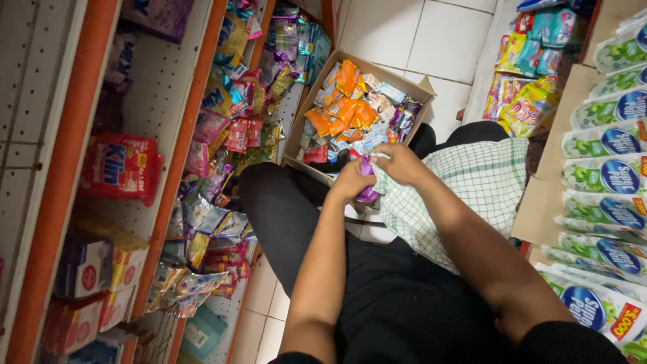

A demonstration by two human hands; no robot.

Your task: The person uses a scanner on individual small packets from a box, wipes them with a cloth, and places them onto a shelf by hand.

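Note:
My left hand (350, 180) and my right hand (399, 164) are together just in front of a cardboard box (306, 111). Both pinch a small purple sachet strip (367, 180) between them. The box holds many small sachets, orange (347, 108), blue and purple. A green-and-white checked cloth (465, 185) lies over my lap under my right forearm. My legs in black trousers (276, 202) are folded on the white tiled floor.
Orange-edged shelves (178, 141) on the left carry hanging sachet strips and red and white boxed goods. On the right stand rows of green-and-white refill pouches (603, 175) and coloured packets (532, 101). White floor tiles (418, 34) show beyond the box.

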